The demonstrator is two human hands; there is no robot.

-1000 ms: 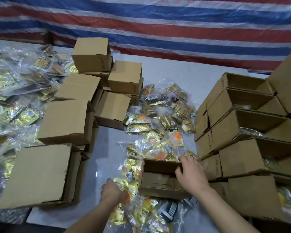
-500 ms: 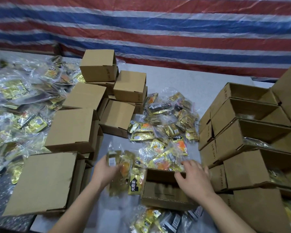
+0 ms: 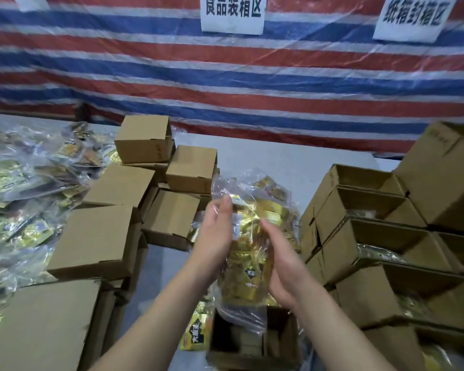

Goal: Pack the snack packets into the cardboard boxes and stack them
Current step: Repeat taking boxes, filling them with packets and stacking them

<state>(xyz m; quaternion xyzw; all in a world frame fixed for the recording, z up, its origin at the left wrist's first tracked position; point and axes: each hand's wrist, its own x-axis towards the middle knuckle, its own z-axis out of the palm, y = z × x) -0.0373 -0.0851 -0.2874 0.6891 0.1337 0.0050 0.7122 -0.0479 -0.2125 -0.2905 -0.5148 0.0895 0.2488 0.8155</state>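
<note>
Head view: both hands' grips press flat on clear, gold-filled snack bag (image 3: pixel 252 236)

pretty dim, flat indoor light, weak shadows; glare on the plastic packets (image 3: pixel 16 180), wide-angle bend at edges, whole frame slightly motion-blurred

White paper sign (image 3: pixel 232 12) on the striped tarp reads 食品装箱区; a second sign (image 3: pixel 412 17) reads 纸箱封箱区.
</note>
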